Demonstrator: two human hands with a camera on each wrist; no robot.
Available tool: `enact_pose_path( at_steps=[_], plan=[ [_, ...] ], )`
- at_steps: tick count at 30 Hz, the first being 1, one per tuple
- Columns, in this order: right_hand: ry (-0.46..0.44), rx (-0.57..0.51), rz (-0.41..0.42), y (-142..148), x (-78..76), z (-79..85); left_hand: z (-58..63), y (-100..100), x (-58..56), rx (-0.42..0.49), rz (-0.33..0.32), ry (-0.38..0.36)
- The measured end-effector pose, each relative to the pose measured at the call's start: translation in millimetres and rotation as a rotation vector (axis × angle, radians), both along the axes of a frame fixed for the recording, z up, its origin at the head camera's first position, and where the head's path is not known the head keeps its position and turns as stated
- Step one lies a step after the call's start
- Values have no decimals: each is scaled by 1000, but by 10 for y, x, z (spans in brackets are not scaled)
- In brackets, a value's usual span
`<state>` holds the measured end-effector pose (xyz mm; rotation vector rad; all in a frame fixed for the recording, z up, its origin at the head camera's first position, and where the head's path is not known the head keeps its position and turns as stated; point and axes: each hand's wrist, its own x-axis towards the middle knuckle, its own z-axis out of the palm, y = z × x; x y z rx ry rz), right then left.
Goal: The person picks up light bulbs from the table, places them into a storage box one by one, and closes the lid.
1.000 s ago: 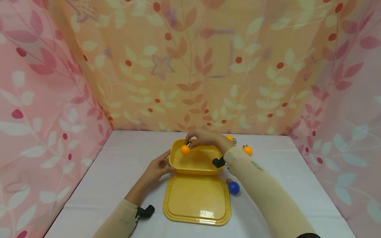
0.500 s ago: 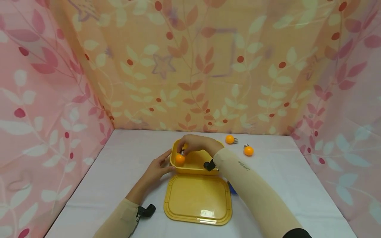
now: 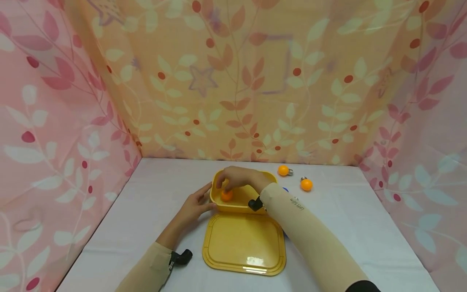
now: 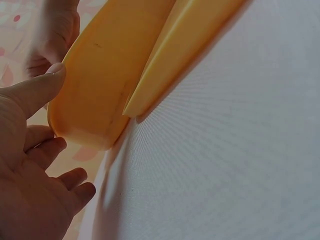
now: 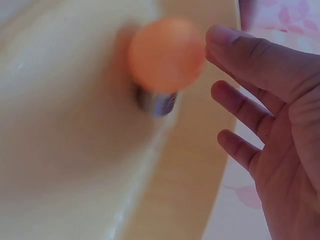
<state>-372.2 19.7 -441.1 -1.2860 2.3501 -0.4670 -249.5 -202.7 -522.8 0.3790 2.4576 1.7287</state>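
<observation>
A yellow plastic box (image 3: 233,208) stands uncovered on the white cloth. At its left end my left hand (image 3: 193,206) steadies it, thumb near the front corner and fingers toward the back. The left wrist view has that thumb (image 4: 47,82) against the box's side. My right hand (image 3: 238,177) reaches down inside from above. Below its fingers lies an orange light bulb (image 3: 227,196) with a metal screw base. In the right wrist view the bulb (image 5: 167,55) sits apart from most of the fingers, the thumb tip right at its edge.
In front of the box lies its yellow lid (image 3: 243,243). Two orange bulbs (image 3: 307,185) (image 3: 283,170) rest at the back right. Bits of blue (image 3: 285,189) show behind the right forearm, which hides most of what is there. Patterned cloth walls (image 3: 233,81) surround the table.
My right hand has lowered the orange bulb into the left part of the box and its fingers have loosened from the base. My left hand keeps its place.
</observation>
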Motion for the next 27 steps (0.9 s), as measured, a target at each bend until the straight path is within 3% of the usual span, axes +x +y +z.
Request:
enact_pose_path(
  at_steps=[7,13,21,27],
  plan=[
    [77,-29,-18,165,25,189,13,9,2,-8,14,-14],
    [82,-100,-65,418,94,361,10,7,-2,-11,20,-13],
    [162,-128,-84,790,275,548,7,14,9,-9,18,4],
    [187,-158,-140,1108,437,573,5,29,8,-25,23,-9]
  ],
)
